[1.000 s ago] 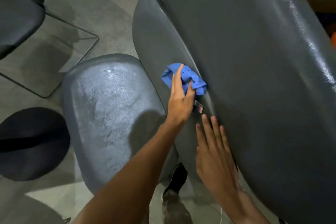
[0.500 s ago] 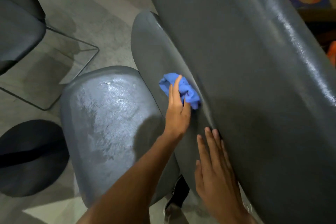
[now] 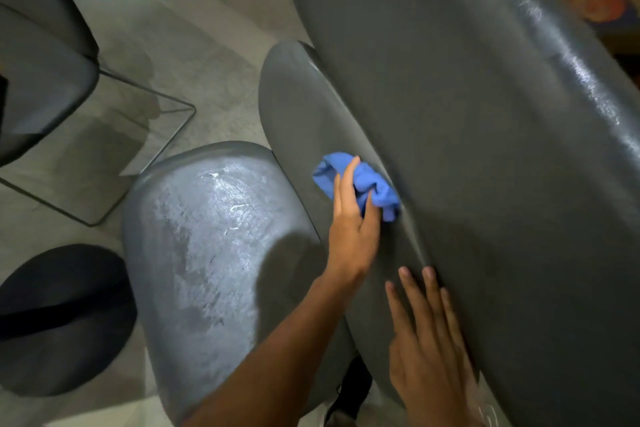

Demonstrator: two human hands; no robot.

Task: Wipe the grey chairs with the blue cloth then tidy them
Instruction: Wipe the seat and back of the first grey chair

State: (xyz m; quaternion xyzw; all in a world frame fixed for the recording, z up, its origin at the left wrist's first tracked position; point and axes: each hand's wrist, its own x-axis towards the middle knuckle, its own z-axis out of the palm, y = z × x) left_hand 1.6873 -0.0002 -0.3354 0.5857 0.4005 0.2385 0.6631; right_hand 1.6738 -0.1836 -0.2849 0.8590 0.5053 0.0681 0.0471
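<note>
Head view: blue cloth (image 3: 360, 182) bunched soft and light at centre frame, squeezed into the narrow gap between two grey chair backs. Limp stuff, likely no weight to speak of, bound to crumple and slip unless pinned by a flat palm; best held as a wad under the fingers. Left hand (image 3: 353, 229) reaching up from lower centre, fingers (image 3: 341, 184) nearly straight and laid over the cloth, thumb curled against its lower edge, so gripping the wad while pressing it onto the inner chair back (image 3: 298, 121). Right hand (image 3: 426, 340) at lower right, fingers (image 3: 410, 291) straight and spread, flat on the edge of the big near chair back (image 3: 485, 149), holding nothing, seemingly bracing or parting it. Chairs probably stiff, smooth-skinned, glossy, likely slick under a palm; for tidying, better taken by the top rim of the back. Worn, scuffed seat (image 3: 207, 236) at lower centre-left. Another chair (image 3: 38, 87) on a wire frame at upper left, dark round base (image 3: 65, 319) at lower left, on the pale floor (image 3: 214, 55).
</note>
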